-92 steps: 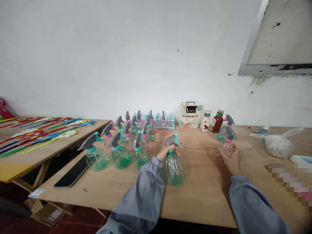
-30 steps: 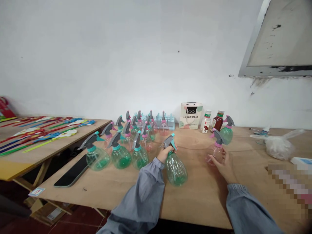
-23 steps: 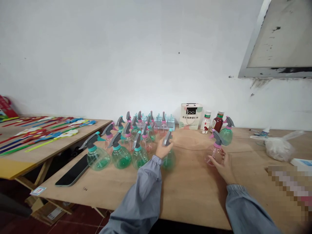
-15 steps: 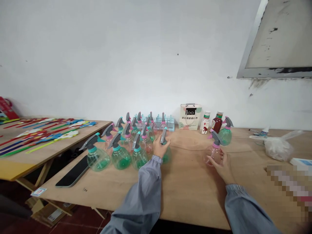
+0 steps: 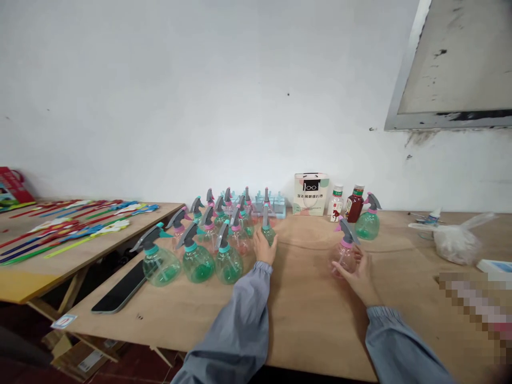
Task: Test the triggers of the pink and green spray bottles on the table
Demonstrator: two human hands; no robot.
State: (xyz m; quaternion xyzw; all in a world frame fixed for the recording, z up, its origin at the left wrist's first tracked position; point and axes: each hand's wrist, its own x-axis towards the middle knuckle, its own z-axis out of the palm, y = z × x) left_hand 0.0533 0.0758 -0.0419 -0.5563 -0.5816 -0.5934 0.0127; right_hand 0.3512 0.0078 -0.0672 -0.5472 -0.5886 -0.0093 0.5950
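Note:
My left hand [image 5: 263, 248] is closed round a green spray bottle [image 5: 267, 228] standing at the right edge of a cluster of several green and pink spray bottles [image 5: 208, 234] on the wooden table [image 5: 312, 314]. My right hand [image 5: 357, 273] cups the lower side of a pink spray bottle [image 5: 344, 250] standing alone right of the middle. Another green spray bottle [image 5: 368, 218] with a pink collar stands behind it near the wall. Both arms wear grey sleeves.
A black phone [image 5: 120, 287] lies near the table's left edge. By the wall stand a small printed box [image 5: 311, 186], a white bottle [image 5: 336, 203] and a dark red bottle [image 5: 353, 203]. A plastic bag [image 5: 456, 240] lies at right. Coloured strips [image 5: 68, 224] cover the left table.
My left hand carried the green bottle from the table's middle back and left, setting it beside the cluster. My right hand pulled the pink bottle away from the green one toward me.

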